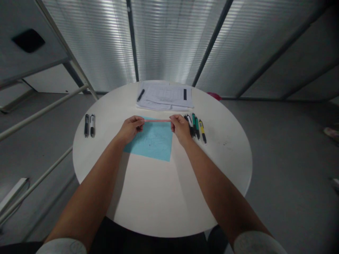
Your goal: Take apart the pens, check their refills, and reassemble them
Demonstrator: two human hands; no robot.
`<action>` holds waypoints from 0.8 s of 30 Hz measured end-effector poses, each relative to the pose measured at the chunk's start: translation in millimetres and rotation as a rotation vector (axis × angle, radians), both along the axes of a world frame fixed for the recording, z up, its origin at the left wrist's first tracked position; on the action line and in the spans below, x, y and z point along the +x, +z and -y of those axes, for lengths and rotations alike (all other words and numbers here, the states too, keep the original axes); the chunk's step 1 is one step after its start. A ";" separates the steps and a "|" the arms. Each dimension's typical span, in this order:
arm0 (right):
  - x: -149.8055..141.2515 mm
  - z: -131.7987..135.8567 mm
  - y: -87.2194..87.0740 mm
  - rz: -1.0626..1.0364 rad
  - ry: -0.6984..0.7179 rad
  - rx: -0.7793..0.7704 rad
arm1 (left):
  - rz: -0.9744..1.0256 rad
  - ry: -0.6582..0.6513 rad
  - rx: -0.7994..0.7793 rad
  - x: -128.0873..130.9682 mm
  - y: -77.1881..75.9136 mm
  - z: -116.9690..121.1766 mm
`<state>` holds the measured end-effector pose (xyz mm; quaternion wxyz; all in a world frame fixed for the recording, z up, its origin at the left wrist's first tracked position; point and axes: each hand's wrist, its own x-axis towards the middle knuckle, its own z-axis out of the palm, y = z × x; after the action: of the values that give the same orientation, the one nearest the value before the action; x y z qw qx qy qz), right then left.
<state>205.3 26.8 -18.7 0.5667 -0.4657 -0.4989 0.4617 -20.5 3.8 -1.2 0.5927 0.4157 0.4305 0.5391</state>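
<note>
At the frame's centre, I see the left hand (130,129) and right hand (181,129) pinching opposite ends of a thin pink strip (158,121) over blue paper (152,143).

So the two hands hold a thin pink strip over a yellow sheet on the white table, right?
Not quite: the head view shows the sheet is blue, not yellow. The left hand and right hand do hold the pink strip over it.
</note>
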 end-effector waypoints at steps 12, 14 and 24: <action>-0.2 2.0 2.6 -0.039 0.014 -0.031 | 0.081 0.038 -0.057 -0.5 0.2 -2.9; 0.4 2.9 2.5 -0.040 0.028 -0.029 | 0.079 0.034 -0.059 -0.8 -0.2 -3.4; 1.4 4.4 0.6 -0.024 0.085 0.026 | 0.074 0.062 -0.083 -0.5 -1.9 -3.9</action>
<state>206.7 22.4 -18.1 0.5584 -0.4313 -0.5172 0.4844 -21.0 7.7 -3.1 0.6082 0.3568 0.4429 0.5538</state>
